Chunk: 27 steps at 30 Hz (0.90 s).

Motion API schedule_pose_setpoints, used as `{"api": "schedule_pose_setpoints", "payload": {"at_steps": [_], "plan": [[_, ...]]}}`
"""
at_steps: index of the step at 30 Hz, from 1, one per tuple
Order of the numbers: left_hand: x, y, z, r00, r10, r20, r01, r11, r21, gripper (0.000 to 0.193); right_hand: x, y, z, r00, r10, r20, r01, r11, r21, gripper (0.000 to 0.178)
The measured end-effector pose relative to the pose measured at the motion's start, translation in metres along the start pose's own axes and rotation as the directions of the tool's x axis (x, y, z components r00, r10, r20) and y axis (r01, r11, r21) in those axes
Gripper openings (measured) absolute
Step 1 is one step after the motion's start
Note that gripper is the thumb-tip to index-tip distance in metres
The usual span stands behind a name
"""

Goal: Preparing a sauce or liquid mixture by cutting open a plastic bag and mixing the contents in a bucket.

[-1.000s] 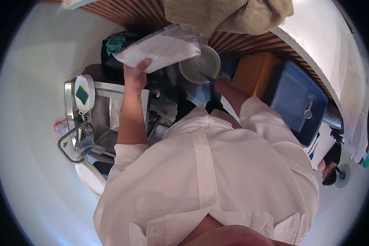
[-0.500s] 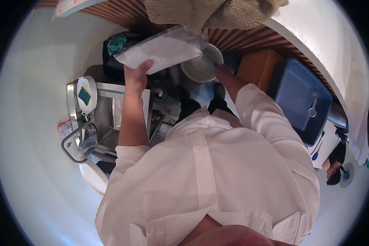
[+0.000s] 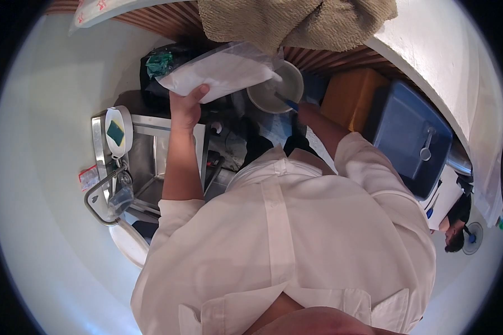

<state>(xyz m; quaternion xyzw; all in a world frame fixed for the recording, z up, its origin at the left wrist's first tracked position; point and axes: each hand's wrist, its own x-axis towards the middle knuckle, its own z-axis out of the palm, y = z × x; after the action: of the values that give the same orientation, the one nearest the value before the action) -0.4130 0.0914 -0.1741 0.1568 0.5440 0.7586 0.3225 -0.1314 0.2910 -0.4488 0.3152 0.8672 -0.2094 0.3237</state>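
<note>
My left hand (image 3: pixel 188 107) is closed on a clear plastic bag of white powder (image 3: pixel 218 72), thumb on its near side. The bag tilts, and its narrow right end hangs over the rim of a white bucket (image 3: pixel 254 102); some white shows at that mouth. My right hand (image 3: pixel 308 114), at the bucket's right edge, grips a blue-handled tool (image 3: pixel 288 101). The tool reaches over the rim into the bucket, and its far end is too small to make out. What lies in the bucket is hard to tell.
On the left stand a steel sink (image 3: pixel 145 145) and a white dish with a green sponge (image 3: pixel 115 133). A black bin bag (image 3: pixel 151 86) is behind the bag. To the right are an orange-brown box (image 3: pixel 349 100) and a blue tub (image 3: pixel 411 139). A tan towel (image 3: pixel 296 22) hangs ahead; a person (image 3: pixel 458 223) is far right.
My right hand has drawn back toward me and slightly right, showing more of the blue handle. The bag has dipped a little toward me, still in my left hand.
</note>
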Motion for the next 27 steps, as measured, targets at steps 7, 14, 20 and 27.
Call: {"api": "schedule_pose_setpoints", "payload": {"at_steps": [7, 14, 20, 27], "plan": [[0.002, 0.004, -0.002, 1.0, 0.019, -0.011, -0.019, 1.0, 0.005, 0.064, 0.006, 0.003, -0.019, 0.995, 0.042, -0.096, -0.042, 0.999, 0.0, 0.029], [0.006, 0.006, 0.008, 1.0, 0.022, 0.017, -0.022, 0.999, 0.023, 0.064, 0.016, -0.028, -0.03, 0.998, 0.003, 0.068, -0.003, 1.0, 0.01, 0.031], [0.003, 0.004, 0.0, 1.0, 0.016, 0.008, -0.016, 1.0, 0.014, 0.063, -0.015, -0.039, -0.024, 0.999, -0.043, 0.024, 0.042, 0.998, 0.056, 0.026], [0.003, 0.005, -0.001, 1.0, 0.026, 0.008, -0.026, 1.0, -0.012, 0.063, -0.021, 0.012, -0.019, 0.998, -0.057, 0.03, 0.057, 0.998, -0.01, 0.033]]}}
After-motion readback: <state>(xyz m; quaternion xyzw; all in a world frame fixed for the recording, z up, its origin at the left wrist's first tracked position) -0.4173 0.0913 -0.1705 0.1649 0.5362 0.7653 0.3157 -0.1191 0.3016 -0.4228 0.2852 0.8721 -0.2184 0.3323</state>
